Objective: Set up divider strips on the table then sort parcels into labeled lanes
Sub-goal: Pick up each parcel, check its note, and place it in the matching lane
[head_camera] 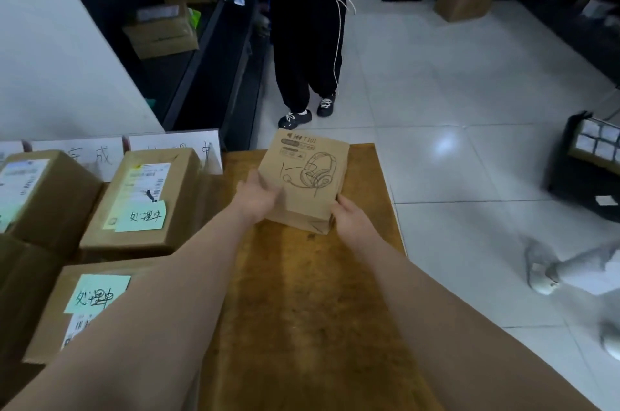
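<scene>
Open tabletop (302, 310) centre, stacked parcels (141, 196) blocking left side

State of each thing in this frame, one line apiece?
Brown cardboard headset box: closed, held between both hands.
Left hand: presses box's left side.
Right hand: grips box's near right corner.
Taped cardboard parcel with green note: sealed, lying flat.
White lane cards: upright.
</scene>
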A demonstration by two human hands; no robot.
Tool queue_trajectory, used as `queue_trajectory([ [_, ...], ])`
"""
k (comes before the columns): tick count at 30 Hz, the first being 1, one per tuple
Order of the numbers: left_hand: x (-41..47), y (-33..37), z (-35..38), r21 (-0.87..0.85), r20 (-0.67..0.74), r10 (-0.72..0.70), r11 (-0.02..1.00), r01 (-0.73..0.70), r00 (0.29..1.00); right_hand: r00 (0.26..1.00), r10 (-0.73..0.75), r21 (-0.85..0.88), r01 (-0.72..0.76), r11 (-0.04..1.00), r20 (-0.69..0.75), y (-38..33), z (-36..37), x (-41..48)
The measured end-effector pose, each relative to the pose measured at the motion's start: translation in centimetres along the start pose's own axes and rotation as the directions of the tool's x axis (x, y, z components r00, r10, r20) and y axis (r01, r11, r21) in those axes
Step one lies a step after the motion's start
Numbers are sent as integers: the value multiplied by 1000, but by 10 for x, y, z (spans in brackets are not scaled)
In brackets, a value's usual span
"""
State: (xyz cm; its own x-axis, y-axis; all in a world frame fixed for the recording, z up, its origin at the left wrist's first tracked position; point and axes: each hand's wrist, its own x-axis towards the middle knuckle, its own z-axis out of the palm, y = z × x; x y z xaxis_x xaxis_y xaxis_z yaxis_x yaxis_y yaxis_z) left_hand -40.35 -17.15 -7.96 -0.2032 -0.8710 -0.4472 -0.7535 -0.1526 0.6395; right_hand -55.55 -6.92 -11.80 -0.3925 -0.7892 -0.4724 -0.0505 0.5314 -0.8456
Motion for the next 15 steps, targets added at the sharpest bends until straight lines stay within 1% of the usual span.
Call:
queue_trajectory([
  [3, -20, -8, 12, -47, -1, -3, 999, 3, 1000, 999, 1, 109, 3, 994, -40, 10, -9, -10],
  [7, -61, -24, 32, -181, 71, 3, 983, 9, 997, 995, 8, 357, 29, 934, -101, 19, -31, -35],
  [9, -83, -28, 42, -251, 137, -28, 966, 62, 990, 991, -4, 402, 56, 914, -130, 14, -40, -50],
  [10, -96, -27, 46, -312, 177, -46, 945, 101, 983, 990, -13, 417, 70, 906, -138, 10, -42, -57],
  [12, -119, -23, 50, -458, 252, -70, 870, 183, 965, 994, -42, 420, 81, 904, -100, 4, -46, -72],
  [15, -138, -25, 55, -671, 330, 17, 707, 222, 944, 988, -119, 296, 83, 952, 104, -3, -43, -96],
])
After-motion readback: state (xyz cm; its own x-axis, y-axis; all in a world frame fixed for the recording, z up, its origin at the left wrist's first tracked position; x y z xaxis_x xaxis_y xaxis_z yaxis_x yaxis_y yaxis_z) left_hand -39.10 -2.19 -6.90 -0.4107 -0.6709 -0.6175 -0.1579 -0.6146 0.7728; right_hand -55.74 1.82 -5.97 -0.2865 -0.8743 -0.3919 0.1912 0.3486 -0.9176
